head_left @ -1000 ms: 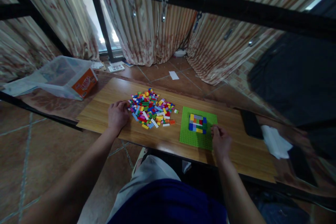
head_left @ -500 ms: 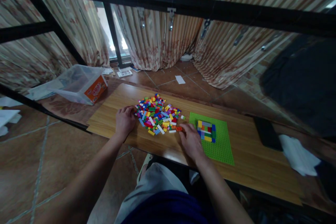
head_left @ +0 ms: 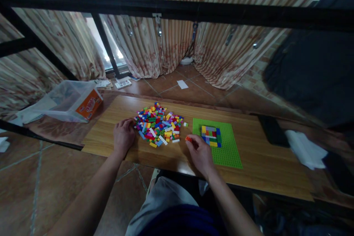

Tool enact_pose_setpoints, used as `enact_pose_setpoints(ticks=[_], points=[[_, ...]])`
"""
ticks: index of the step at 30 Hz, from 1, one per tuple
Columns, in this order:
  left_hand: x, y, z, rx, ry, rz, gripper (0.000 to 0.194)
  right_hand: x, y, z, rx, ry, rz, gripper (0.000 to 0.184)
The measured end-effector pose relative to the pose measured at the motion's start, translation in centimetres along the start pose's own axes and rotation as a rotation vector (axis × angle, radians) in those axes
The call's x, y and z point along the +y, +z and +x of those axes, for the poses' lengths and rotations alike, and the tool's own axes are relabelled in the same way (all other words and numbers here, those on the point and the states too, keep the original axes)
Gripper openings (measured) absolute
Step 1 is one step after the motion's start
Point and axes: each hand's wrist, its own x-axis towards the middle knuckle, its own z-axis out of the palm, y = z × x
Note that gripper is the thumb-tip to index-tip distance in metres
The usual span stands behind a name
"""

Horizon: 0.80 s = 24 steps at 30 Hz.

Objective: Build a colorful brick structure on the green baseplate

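My right hand (head_left: 199, 152) pinches a small orange-red toy brick (head_left: 188, 139) just above the wooden table, at the left edge of a green baseplate (head_left: 231, 155). On that baseplate stands a rectangular build of multicoloured bricks (head_left: 219, 138), its near left part close behind my fingers. A loose pile of mixed bricks (head_left: 159, 123) lies left of the brick I hold. My left hand (head_left: 124, 135) rests at the pile's left side with its fingers curled closed. Whatever may be between those fingertips is hidden.
A clear plastic bin with an orange label (head_left: 70, 112) stands beyond the table's left end. On the right of the table (head_left: 262, 169) lie a dark flat object (head_left: 272, 129) and white tissue-like material (head_left: 305, 147). A black metal bar (head_left: 177, 10) crosses the view in front of curtains.
The orange-red brick has come away from the pile's right edge in my right hand, lifted slightly. My left hand stays beside the pile. The whole view has shifted a little.
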Motion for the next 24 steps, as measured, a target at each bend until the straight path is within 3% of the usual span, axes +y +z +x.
enact_pose_setpoints(ticks=[12,19,24], points=[[-0.2,0.0,0.2,-0.005,0.027,0.024,0.030,1.3,-4.3,-2.7,0.151,0.091,0.074,0.032],[-0.1,-0.1,0.2,-0.022,0.029,0.039,0.031,2.3,-6.4,-3.6,0.260,0.313,0.221,0.042],[-0.1,-0.1,0.2,-0.009,0.026,0.039,0.031,3.0,-7.0,-3.9,0.326,0.347,0.296,0.041]])
